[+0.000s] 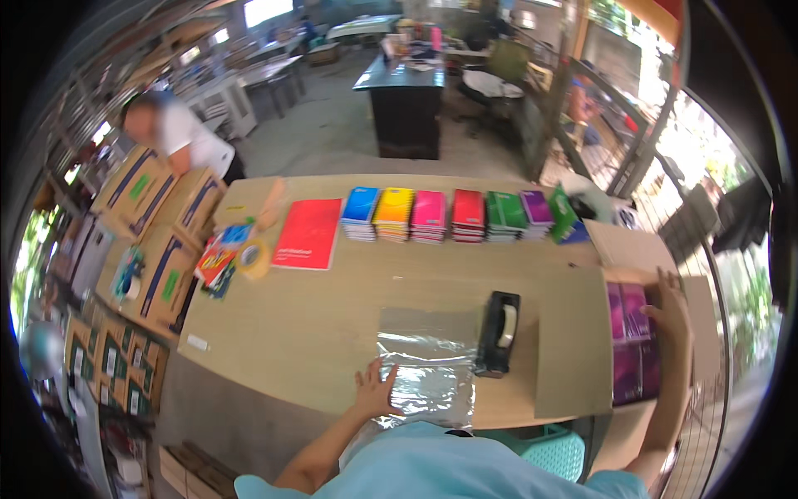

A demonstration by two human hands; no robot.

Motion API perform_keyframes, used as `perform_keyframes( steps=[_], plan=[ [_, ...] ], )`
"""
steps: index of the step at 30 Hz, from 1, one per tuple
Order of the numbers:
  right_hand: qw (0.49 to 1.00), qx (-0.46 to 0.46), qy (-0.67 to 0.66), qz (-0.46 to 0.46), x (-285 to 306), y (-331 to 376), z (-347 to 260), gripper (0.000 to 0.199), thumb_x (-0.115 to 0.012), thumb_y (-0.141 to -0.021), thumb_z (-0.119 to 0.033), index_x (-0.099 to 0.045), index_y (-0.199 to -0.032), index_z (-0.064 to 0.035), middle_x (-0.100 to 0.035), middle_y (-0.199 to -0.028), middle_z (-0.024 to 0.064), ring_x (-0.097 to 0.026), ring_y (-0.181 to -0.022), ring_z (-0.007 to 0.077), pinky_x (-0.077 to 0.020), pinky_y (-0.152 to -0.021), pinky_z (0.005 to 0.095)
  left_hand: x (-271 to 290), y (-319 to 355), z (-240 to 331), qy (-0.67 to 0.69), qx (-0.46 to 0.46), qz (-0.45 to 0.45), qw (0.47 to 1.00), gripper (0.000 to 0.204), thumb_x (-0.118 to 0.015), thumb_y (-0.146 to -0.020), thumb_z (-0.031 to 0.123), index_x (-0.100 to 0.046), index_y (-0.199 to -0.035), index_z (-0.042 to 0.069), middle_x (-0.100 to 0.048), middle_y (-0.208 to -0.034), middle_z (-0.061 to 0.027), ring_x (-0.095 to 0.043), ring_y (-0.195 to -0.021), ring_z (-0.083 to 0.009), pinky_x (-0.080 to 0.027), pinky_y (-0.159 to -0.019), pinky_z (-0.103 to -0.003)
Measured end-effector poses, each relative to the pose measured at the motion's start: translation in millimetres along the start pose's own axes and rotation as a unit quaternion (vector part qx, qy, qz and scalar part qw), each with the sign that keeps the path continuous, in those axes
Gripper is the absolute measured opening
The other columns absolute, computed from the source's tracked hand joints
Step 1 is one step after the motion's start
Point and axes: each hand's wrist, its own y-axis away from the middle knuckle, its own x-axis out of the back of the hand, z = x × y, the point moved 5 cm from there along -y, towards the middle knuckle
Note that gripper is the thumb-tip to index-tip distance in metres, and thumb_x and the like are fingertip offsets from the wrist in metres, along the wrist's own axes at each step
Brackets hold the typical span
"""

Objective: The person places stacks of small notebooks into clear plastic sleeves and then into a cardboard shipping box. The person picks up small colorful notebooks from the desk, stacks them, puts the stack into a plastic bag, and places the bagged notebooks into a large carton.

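Fingers spread, my left hand [378,391] rests at the left edge of a stack of clear plastic bags [432,378] by the table's front edge. My right hand [672,309] reaches along the right side of an open cardboard carton [573,349], its fingers apart. Several purple notebooks [633,337] lie inside that carton, next to my right thumb. Between the bags and the carton sits a black tape dispenser [490,345] with a roll in it. Part of the carton's right wall is hidden behind my right forearm.
Stacks of small notebooks [429,212] in several colours line the table's far side, beside a large red book [307,234]. A tape roll [253,257] lies farther left. Taped cartons [162,266] stand at left, where a person [187,137] leans. A green plastic stool [553,453] is below.
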Motion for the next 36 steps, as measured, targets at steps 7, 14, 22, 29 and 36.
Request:
perform_keyframes(
  steps=[7,14,22,29,36],
  plan=[
    [0.896,0.427,-0.077,-0.091,122.3,-6.1,-326.9,0.083,-0.079,-0.07,-0.048,-0.054,-0.136,-0.0051,-0.056,-0.134,0.0171,-0.057,-0.117,0.0367,-0.0453,-0.1,0.0422,34.0,-24.4,-47.6,0.064,-0.007,-0.024,0.998,0.091,-0.081,-0.067,0.059,-0.047,-0.142,0.02,-0.036,-0.148,-0.0193,-0.04,-0.132,-0.041,-0.032,-0.105,-0.065],
    [0.635,0.615,0.159,-0.439,4.4,23.9,-502.2,0.054,-0.081,-0.074,-0.034,-0.062,-0.119,-0.0099,-0.065,-0.109,0.0111,-0.064,-0.103,0.0317,-0.054,-0.08,0.0439,232.1,-242.0,-154.5,0.2,-0.026,0.395,0.896,0.045,-0.072,-0.084,0.022,-0.058,-0.125,0.008,-0.056,-0.128,-0.0175,-0.05,-0.123,-0.0376,-0.042,-0.103,-0.047],
    [0.628,0.65,0.061,-0.424,-130.4,-13.6,-619.7,0.037,-0.081,-0.072,-0.031,-0.07,-0.093,-0.0023,-0.068,-0.094,0.0153,-0.067,-0.093,0.0331,-0.0552,-0.074,0.0459,297.9,-391.3,-183.7,-0.101,-0.23,0.149,0.956,0.055,-0.082,-0.064,0.002,-0.071,-0.109,0.031,-0.041,-0.143,-0.0074,-0.043,-0.132,-0.0314,-0.042,-0.106,-0.047],
    [0.792,0.434,-0.043,-0.427,-224.2,-102.4,-595.7,0.047,-0.072,-0.083,-0.041,-0.063,-0.107,-0.0008,-0.065,-0.106,0.017,-0.061,-0.107,0.0366,-0.0485,-0.091,0.0454,295.5,-403.8,-179.4,-0.188,-0.308,0.092,0.928,0.065,-0.085,-0.06,0.006,-0.068,-0.118,0.03,-0.039,-0.148,-0.006,-0.041,-0.134,-0.0292,-0.04,-0.107,-0.05],
    [0.805,0.412,-0.147,-0.401,-247.2,-110.6,-548.6,0.058,-0.068,-0.086,-0.048,-0.061,-0.119,-0.0013,-0.065,-0.112,0.019,-0.06,-0.111,0.0365,-0.0466,-0.096,0.0451,309.6,-424.5,-274.2,0.247,-0.051,0.257,0.933,0.056,-0.079,-0.067,-0.001,-0.067,-0.118,0.019,-0.042,-0.144,-0.0076,-0.045,-0.129,-0.032,-0.046,-0.103,-0.044]
  ],
)
